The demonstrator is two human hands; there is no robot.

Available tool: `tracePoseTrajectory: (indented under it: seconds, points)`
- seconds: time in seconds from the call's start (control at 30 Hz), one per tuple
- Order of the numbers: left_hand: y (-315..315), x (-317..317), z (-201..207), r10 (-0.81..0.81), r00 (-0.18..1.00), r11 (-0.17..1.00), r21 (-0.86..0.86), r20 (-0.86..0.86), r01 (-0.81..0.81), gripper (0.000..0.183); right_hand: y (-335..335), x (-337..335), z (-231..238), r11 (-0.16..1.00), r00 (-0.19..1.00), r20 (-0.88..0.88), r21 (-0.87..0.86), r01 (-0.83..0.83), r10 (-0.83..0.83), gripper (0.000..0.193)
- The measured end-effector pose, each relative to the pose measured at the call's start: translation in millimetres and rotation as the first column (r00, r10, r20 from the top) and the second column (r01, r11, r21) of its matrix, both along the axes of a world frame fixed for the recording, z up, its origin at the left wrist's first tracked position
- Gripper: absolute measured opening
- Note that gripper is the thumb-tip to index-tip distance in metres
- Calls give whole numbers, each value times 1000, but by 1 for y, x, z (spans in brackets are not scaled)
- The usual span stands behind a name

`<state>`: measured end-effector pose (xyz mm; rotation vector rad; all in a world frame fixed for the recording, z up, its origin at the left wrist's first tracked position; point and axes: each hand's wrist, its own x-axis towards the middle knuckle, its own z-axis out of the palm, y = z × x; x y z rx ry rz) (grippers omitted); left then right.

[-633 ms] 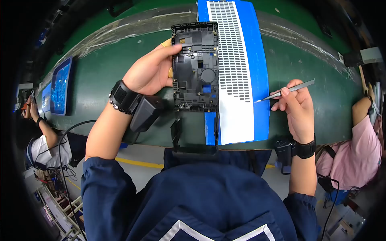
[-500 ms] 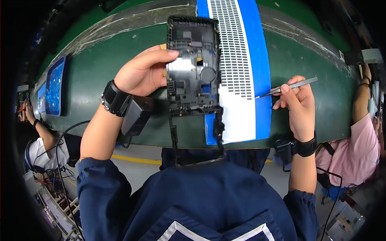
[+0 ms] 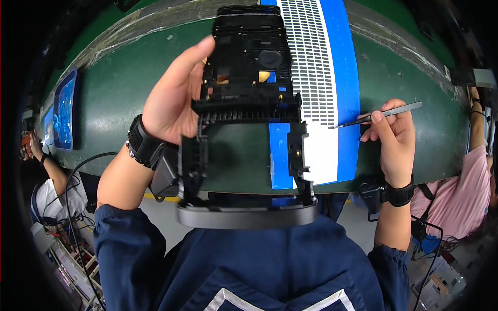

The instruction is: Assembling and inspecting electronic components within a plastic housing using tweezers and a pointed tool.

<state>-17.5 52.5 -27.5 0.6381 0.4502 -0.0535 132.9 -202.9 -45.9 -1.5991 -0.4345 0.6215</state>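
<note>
My left hand (image 3: 176, 96) grips a black plastic housing frame (image 3: 244, 111) by its left side, thumb along the edge and the other fingers hidden behind it. The frame is tilted, its open lower end nearest me. In my right hand (image 3: 391, 135) is a pair of grey tweezers (image 3: 397, 110), pinched between thumb and fingers. Their dark tips touch or hover just over the lowest row of small black stickers on a white sheet (image 3: 321, 155); I cannot tell which. That sheet lies on a blue board (image 3: 348, 103), partly covered from view by the frame.
On the left of the green table (image 3: 119, 78) stands a blue tray (image 3: 66, 111) with small glossy bits. A black cable (image 3: 83, 173) hangs beside my left arm. Other people sit at both sides, one in a pink sleeve (image 3: 451, 179) at the right.
The housing frame has tipped, its lower end coming up towards me and looking larger. My right hand with the tweezers has shifted slightly in view, tips still by the stickers' lowest row.
</note>
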Motion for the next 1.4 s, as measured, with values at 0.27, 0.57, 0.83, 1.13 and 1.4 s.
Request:
tracePoseTrajectory:
  seconds: [0.27, 0.57, 0.83, 1.13, 1.4]
  points:
    - [-8, -8, -2, -126, 943, 987, -59, 309, 151, 58, 0, 0, -1, 1000, 1000, 10, 17, 6, -6, 17]
    - [-16, -6, -3, -252, 911, 967, 66, 325, 244, 83, 0, -1, -2, 1000, 999, 35, 6, -3, 3, 16]
    - [-26, 1, 8, -293, 947, 938, 231, 130, 258, 100, 0, -3, 3, 990, 997, -70, 140, 20, -10, 15]
    - [-18, 0, 1, -367, 895, 883, 397, 254, 250, 102, 11, -8, 25, 977, 999, -8, 212, -29, 32, 16]
    - [-23, -4, -1, -415, 822, 904, 277, 390, 325, 83, 28, -24, 47, 976, 993, 62, 192, -106, 95, 19]
